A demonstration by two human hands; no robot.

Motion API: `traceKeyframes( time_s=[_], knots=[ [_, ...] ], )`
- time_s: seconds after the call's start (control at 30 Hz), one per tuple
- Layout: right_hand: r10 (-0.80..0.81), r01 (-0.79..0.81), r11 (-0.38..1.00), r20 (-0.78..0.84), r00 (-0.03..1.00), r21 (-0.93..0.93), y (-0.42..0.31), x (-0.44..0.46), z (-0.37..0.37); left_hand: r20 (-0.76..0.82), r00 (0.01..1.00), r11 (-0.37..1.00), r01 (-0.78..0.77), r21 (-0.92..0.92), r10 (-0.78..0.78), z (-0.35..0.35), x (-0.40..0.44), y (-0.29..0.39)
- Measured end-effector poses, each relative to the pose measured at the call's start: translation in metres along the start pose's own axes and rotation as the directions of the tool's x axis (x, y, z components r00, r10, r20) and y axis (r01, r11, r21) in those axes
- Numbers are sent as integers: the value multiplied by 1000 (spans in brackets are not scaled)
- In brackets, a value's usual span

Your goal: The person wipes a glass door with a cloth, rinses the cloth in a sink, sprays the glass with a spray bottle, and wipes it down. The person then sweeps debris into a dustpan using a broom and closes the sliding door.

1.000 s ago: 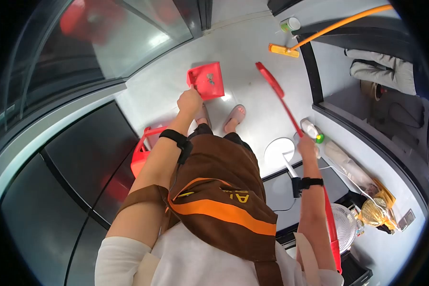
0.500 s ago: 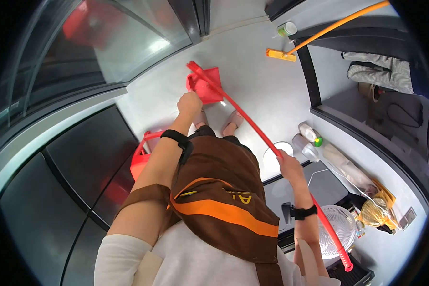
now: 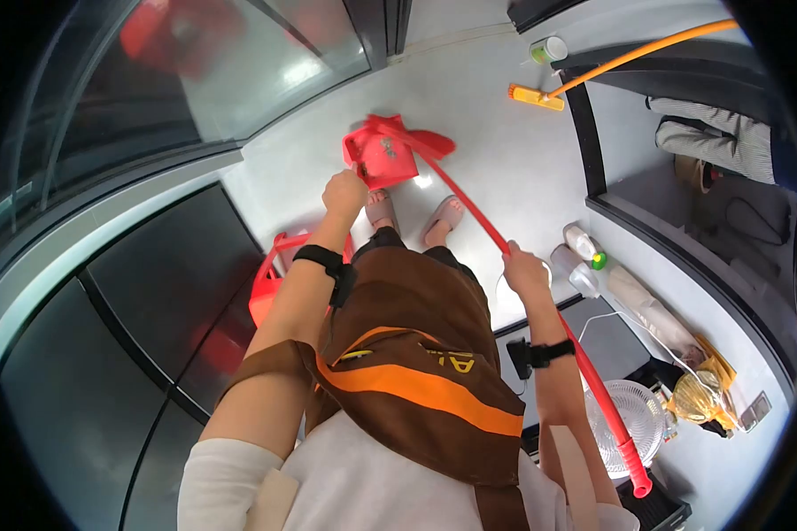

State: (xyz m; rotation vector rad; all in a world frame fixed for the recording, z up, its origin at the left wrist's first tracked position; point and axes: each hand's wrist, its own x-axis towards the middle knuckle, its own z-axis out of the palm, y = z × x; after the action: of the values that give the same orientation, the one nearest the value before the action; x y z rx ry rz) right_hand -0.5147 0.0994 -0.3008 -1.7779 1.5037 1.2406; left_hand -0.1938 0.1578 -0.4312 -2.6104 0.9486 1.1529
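A red broom crosses in front of me, its long handle (image 3: 467, 202) slanting from lower right up to the head (image 3: 432, 142). My right hand (image 3: 527, 273) is wrapped round the middle of that handle. Down by my feet, a red dustpan (image 3: 397, 170) holds some greyish debris (image 3: 387, 147). My left hand (image 3: 344, 193) is closed at the near left edge of the dustpan, on its handle, which the fist mostly hides. The broom head lies at the pan's far side and is blurred.
A red plastic stool or basket (image 3: 266, 296) stands by the dark cabinets (image 3: 164, 301) on my left. An orange brush (image 3: 537, 97) and a green-white tub (image 3: 549, 50) are at upper right. Bottles (image 3: 578, 241) and a white fan (image 3: 629, 425) line the right side. Another person's striped sleeve (image 3: 713, 133) shows beyond.
The broom head has swung right across the dustpan's far side. My right hand has shifted slightly up and left, and the dustpan now shows its inside with debris.
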Motion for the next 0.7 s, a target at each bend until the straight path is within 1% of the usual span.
traceKeyframes(
  time_s=[0.07, 0.13, 0.17, 0.23, 0.27, 0.33, 0.37, 0.43, 0.47, 0.53, 0.57, 0.63, 0.7],
  knots=[
    [-41, 34, 994, 62, 997, 102, 3, -30, -5, 22, 1000, 1000, 1, -12, -1, -9, 0, -3],
    [-39, 36, 986, 16, 999, 164, 24, -60, 0, 41, 999, 1000, 4, -18, -3, -17, 1, -14],
    [-36, 32, 985, 16, 999, 168, 35, -74, 8, 49, 999, 1000, -11, 3, 10, -17, 2, -21],
    [16, -8, 983, -41, 999, 183, 51, -88, 19, 52, 998, 999, -39, 28, 37, -24, 4, -30],
    [23, -15, 982, -42, 999, 190, 55, -89, 20, 62, 998, 999, -18, 47, 15, -27, 4, -33],
    [238, -236, 962, -3, 971, 139, 61, -93, 23, 81, 997, 997, -5, 73, -1, -29, 3, -35],
    [298, -296, 944, 8, 954, 143, 67, -85, 24, 80, 997, 996, -13, 85, 6, -31, 2, -35],
    [352, -347, 919, 9, 936, 189, 77, -61, 43, 86, 996, 995, -19, 100, 11, -29, 2, -37],
    [353, -349, 918, 11, 935, 189, 78, -49, 56, 89, 996, 995, -32, 95, 23, -25, 3, -36],
    [347, -354, 913, 71, 935, 201, 76, -24, 82, 87, 996, 995, -41, 88, 34, -18, 7, -32],
    [272, -286, 933, 92, 958, 220, 64, -22, 90, 72, 996, 994, -66, 93, 59, -14, 8, -32],
    [226, -282, 877, 184, 957, 388, 37, -24, 104, 75, 994, 990, -93, 103, 86, -9, 5, -35],
    [116, -148, 885, 100, 988, 441, 12, -37, 106, 63, 993, 990, -106, 91, 101, -12, 4, -32]
  ],
)
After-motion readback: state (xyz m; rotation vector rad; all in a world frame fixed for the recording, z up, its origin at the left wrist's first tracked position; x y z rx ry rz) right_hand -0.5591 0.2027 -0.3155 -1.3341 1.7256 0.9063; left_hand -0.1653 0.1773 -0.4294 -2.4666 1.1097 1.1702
